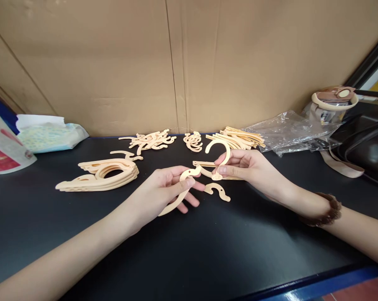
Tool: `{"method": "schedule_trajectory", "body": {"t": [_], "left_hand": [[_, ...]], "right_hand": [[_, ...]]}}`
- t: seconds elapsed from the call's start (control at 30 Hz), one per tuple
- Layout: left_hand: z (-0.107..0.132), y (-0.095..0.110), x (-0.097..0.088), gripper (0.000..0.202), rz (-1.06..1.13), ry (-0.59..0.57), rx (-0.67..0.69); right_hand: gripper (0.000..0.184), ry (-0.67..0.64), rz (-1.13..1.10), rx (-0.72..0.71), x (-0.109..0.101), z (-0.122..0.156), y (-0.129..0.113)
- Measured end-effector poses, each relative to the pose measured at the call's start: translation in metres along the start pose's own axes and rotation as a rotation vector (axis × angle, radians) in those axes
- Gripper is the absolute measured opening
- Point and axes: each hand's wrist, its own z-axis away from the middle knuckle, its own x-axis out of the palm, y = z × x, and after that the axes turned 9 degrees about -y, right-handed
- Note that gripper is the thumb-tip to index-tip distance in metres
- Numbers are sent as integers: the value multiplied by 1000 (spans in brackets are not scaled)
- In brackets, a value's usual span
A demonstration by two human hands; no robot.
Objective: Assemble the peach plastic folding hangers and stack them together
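My left hand [166,188] pinches a curved beige arm piece [176,202] above the black table [207,251]. My right hand [242,165] grips a beige hook piece [218,147], and the foot of the hook meets the end of the arm piece between the two hands. Both parts look like thin flat cut-outs. A small loose curved piece [218,191] lies on the table just below my right hand. A flat strip [203,163] lies behind the joint.
A stack of assembled hanger shapes [104,173] lies to the left. Piles of small curved parts [151,140], [193,141] and straight strips [239,138] sit at the back. A cardboard wall [176,62] is behind, clear plastic bag [289,129] and dark bag [364,146] right, tissue pack [47,133] left.
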Motion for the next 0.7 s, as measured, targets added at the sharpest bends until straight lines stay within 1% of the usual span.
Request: {"method": "schedule_trajectory", "body": {"t": [0.03, 0.1, 0.17, 0.2, 0.27, 0.37, 0.43, 0.5, 0.6, 0.63, 0.7], "left_hand": [[0, 1, 1, 30, -36, 7, 5], [-1, 3, 0, 34, -145, 61, 21], [0, 4, -1, 38, -311, 137, 61], [1, 3, -2, 39, -399, 157, 71], [2, 3, -3, 40, -525, 133, 54], [5, 2, -1, 36, -627, 77, -32], [6, 2, 0, 32, -732, 72, -39], [6, 1, -1, 29, -834, 52, -8], [3, 0, -5, 29, -931, 27, 63], [1, -1, -7, 29, -966, 38, 92], [-4, -2, -10, 27, -1083, 103, 152]], "right_hand": [[21, -7, -3, 6, 0, 0, 0], [24, 8, 7, 6, -1, 0, 1], [27, 47, 56, -13, -3, -1, 1], [28, 66, 89, -29, -5, -2, 2], [28, 90, 150, -58, -8, -3, 3], [28, 113, 188, -86, -13, -6, 6], [27, 135, 198, -98, -16, -8, 7], [26, 159, 215, -109, -19, -9, 8], [25, 179, 234, -121, -23, -10, 8], [24, 180, 235, -123, -24, -11, 8], [24, 175, 228, -128, -25, -12, 10]]}}
